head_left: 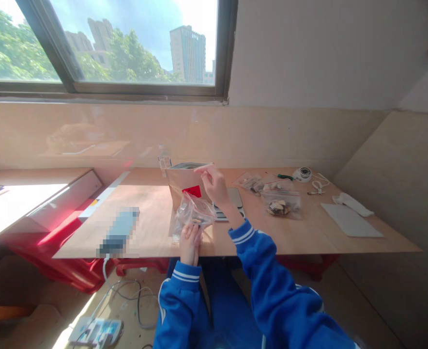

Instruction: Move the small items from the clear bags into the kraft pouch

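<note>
My left hand (190, 241) grips the lower end of a clear plastic zip bag (194, 209) near the table's front edge; the bag holds a few small pieces. My right hand (214, 185) is raised above it, fingers pinched at the top rim of a brown paper pouch (183, 183) with a red label that stands upright behind the bag. Whether the pinched fingers hold anything small is unclear. A flat grey scale (236, 198) lies just right of the pouch, partly hidden by my right wrist.
Two more clear bags with dried pieces (281, 203) (252, 182) lie to the right, beside a screwdriver (283, 177), a small white camera (303, 174), a cable (317, 185) and a white sheet (350, 220). A blurred device (118, 232) sits at the left. Power strip and cables (98, 332) lie on the floor.
</note>
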Demonstrator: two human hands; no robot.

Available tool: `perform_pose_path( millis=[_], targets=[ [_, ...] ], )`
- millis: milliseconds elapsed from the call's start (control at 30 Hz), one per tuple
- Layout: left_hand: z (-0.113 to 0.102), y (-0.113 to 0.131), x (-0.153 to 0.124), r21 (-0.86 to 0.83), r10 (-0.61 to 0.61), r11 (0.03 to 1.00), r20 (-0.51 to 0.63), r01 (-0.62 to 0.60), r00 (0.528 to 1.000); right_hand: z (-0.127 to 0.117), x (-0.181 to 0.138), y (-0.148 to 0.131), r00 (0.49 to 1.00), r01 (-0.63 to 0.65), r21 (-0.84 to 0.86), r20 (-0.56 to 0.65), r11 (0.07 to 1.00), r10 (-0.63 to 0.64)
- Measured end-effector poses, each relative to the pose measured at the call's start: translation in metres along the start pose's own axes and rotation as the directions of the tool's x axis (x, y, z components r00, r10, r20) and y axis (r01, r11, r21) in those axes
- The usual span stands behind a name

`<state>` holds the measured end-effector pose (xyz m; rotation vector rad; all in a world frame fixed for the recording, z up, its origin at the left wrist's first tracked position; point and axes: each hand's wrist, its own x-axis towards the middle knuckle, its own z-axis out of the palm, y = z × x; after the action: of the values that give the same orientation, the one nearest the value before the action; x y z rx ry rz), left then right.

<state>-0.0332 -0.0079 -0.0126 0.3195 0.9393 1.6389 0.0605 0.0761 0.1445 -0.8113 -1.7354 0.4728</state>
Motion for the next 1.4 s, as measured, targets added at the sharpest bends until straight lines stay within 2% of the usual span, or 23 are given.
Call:
perform_pose_path(
  millis=[33,100,167,300,367,433,600,733,833,900,1000,1067,1100,1167,1233,1400],
  targets=[
    [0.0,0.001,-0.001,-0.005,0.008,1.0,0.002,-0.008,1.0,-0.002,-0.014,0.003,0.994,-0.113,0.019,0.012,0.993,0.113],
    [0.001,0.004,-0.003,-0.016,0.025,1.0,0.008,-0.025,1.0,-0.004,-0.04,0.012,0.941,-0.307,0.009,0.156,0.952,0.301],
    [0.001,0.006,-0.005,-0.015,0.057,0.998,0.016,-0.057,0.998,-0.005,-0.059,0.024,0.863,-0.394,-0.036,0.33,0.918,0.383],
    [0.0,0.006,-0.008,0.036,0.148,0.988,0.005,-0.148,0.989,-0.006,-0.076,0.037,0.749,-0.406,-0.002,0.572,0.914,0.334],
    [-0.002,0.006,-0.008,0.062,0.174,0.983,-0.013,-0.173,0.985,-0.005,-0.078,0.035,0.713,-0.412,0.02,0.63,0.911,0.308],
    [-0.003,0.005,-0.006,0.083,0.199,0.977,-0.024,-0.197,0.98,-0.003,-0.078,0.03,0.7,-0.408,0.015,0.647,0.913,0.302],
    [-0.008,0.009,-0.003,0.164,0.25,0.956,-0.034,-0.242,0.968,0.002,-0.08,0.023,0.738,-0.465,0.103,0.594,0.879,0.321],
    [-0.009,0.014,-0.005,0.173,0.232,0.96,-0.036,-0.222,0.972,0.0,-0.085,0.034,0.746,-0.521,0.206,0.582,0.828,0.324],
    [-0.009,0.016,-0.004,0.138,0.219,0.968,-0.07,-0.208,0.973,-0.008,-0.08,0.042,0.779,-0.52,0.227,0.521,0.823,0.349],
    [-0.011,0.017,-0.002,0.132,0.23,0.967,-0.094,-0.216,0.969,-0.015,-0.066,0.042,0.839,-0.476,0.245,0.415,0.845,0.352],
    [-0.015,0.017,0.002,0.138,0.243,0.964,-0.102,-0.229,0.965,-0.019,-0.029,0.032,0.948,-0.317,0.296,0.13,0.901,0.291],
    [-0.016,0.018,0.003,0.139,0.237,0.965,-0.087,-0.223,0.968,-0.014,-0.001,0.024,0.979,-0.173,0.312,-0.05,0.934,0.197],
    [-0.015,0.018,0.002,0.136,0.228,0.967,-0.078,-0.216,0.971,-0.01,0.012,0.021,0.984,-0.114,0.306,-0.1,0.945,0.151],
    [-0.015,0.019,0.001,0.126,0.204,0.973,-0.067,-0.195,0.977,0.002,0.031,0.018,0.992,-0.041,0.25,-0.106,0.967,0.069],
    [-0.015,0.021,-0.001,0.126,0.193,0.975,-0.064,-0.184,0.979,0.013,0.041,0.019,0.999,0.007,0.168,-0.033,0.986,-0.001],
    [-0.019,0.026,0.0,0.164,0.206,0.967,-0.063,-0.193,0.976,0.024,0.041,0.021,0.989,0.126,0.125,0.057,0.984,-0.134]
  ],
)
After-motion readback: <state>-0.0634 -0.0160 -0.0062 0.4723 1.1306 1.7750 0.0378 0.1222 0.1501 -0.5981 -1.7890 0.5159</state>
